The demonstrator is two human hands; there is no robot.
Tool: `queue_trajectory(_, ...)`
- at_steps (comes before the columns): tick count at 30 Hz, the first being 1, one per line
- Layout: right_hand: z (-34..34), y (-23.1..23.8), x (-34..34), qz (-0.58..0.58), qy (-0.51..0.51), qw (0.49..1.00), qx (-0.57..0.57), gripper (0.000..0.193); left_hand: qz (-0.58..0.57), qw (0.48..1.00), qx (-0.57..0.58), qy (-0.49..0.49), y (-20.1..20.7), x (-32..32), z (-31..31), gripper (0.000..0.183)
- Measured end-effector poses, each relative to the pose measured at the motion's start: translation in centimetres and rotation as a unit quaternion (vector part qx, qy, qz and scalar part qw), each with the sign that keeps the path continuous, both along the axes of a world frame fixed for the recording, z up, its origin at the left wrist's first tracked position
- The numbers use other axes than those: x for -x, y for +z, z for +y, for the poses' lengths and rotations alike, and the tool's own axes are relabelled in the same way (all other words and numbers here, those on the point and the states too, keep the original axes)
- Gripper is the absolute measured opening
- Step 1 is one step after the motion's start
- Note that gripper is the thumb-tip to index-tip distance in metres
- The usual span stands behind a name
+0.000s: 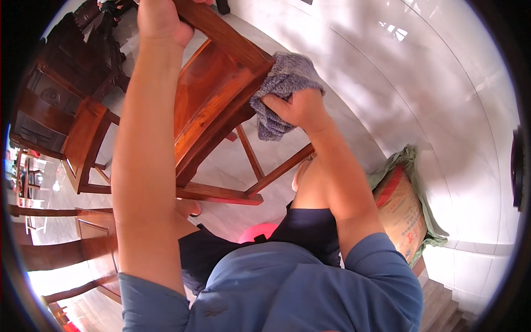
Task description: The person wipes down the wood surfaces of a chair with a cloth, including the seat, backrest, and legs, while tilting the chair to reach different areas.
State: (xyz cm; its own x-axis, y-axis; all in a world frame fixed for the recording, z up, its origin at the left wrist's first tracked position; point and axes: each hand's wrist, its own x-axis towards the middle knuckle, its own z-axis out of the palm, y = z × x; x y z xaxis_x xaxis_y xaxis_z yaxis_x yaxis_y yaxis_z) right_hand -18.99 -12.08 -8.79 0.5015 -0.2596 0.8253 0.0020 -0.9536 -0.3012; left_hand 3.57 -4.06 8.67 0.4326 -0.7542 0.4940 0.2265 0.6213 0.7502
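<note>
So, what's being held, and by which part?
The right hand holds a grey cloth by its right side; the left hand grips a wooden furniture rail.

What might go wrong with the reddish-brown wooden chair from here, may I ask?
The reddish-brown wooden chair might slip or tip, as only the left hand appears to grip it. The rumpled grey-blue cloth in the right hand could slide off the chair's corner. A shift might bump the person's bare right leg, seemingly close to the chair's slanting wooden bar.
</note>
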Motion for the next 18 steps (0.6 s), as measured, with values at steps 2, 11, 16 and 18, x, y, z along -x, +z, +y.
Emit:
queue_trajectory(2, -0.1, 0.6, 0.3, 0.018, 0.026, 0.999, -0.025, 0.033, -0.006, 0.997, 0.022, 0.079, -0.1, 0.7, -0.2, 0.025)
queue_trajectory(11, 2.1, -0.7, -1.1, 0.081, -0.083, 0.986, -0.116, 0.034, 0.034, 0.996, 0.000, 0.085, 0.1, 0.5, -1.4, 0.022)
queue_trajectory(16, 1.6, -1.9, -0.8, -0.078, -0.046, 0.995, 0.046, 0.027, -0.017, 0.995, 0.021, 0.095, -0.5, 0.2, -1.3, 0.025)
queue_trajectory(18, 1.0, -1.3, -0.2, -0.087, -0.041, 0.995, -0.032, 0.024, -0.035, 0.994, 0.031, 0.104, -0.4, 0.1, -0.8, 0.027)
